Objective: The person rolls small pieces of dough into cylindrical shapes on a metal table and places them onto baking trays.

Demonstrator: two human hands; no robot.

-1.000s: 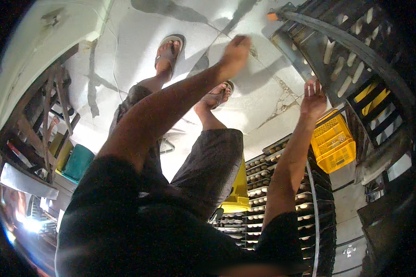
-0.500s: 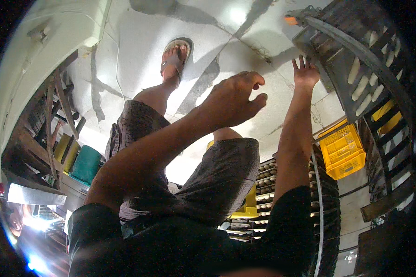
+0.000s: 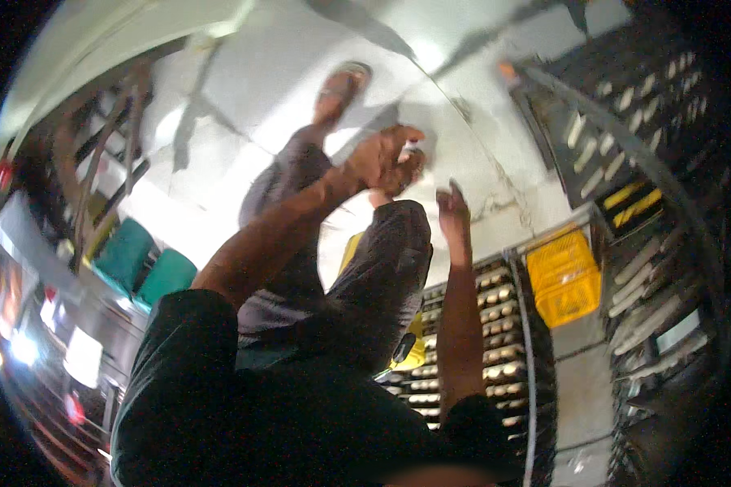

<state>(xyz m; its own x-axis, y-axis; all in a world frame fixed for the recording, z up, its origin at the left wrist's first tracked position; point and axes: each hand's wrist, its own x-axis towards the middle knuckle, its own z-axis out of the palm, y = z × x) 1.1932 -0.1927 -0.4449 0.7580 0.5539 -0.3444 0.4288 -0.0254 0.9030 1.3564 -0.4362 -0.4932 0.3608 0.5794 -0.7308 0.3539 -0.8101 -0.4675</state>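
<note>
Your left hand [image 3: 375, 159] is blurred, fingers curled; whether it grasps something, I cannot tell. Your shorts [image 3: 382, 264] hide part of a yellow container [image 3: 415, 355]. Your right hand [image 3: 454, 214] looks released, its fingers smeared; its forearm [image 3: 460, 325] partly covers the rack [image 3: 503, 341] of pale pieces [image 3: 508, 309], near a yellow crate [image 3: 562, 280].
</note>
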